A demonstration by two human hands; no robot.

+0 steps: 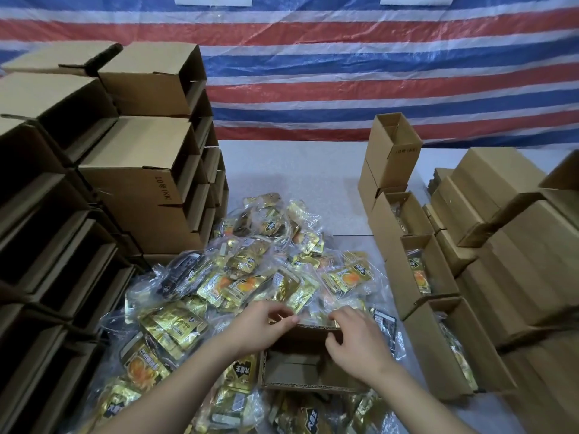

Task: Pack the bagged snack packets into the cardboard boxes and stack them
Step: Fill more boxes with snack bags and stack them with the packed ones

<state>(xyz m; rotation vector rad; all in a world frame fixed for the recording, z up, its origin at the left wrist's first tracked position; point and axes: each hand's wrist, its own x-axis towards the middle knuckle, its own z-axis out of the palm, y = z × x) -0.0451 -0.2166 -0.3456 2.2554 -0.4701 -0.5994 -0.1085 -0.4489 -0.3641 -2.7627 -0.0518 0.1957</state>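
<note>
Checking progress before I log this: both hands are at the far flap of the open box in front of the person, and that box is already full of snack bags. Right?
Not quite. The head view shows the left hand and right hand at the far flap of the open box, but that box looks empty. The snack bags lie piled around it.

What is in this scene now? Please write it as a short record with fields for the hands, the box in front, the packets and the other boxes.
left hand: fingers curled on the far flap of the open box
right hand: fingers curled on the same flap
open box: in front, looks empty
snack packets: loose gold bags heaped on the table
box stacks: piled at left
filled boxes: a row at right, packets inside
</note>
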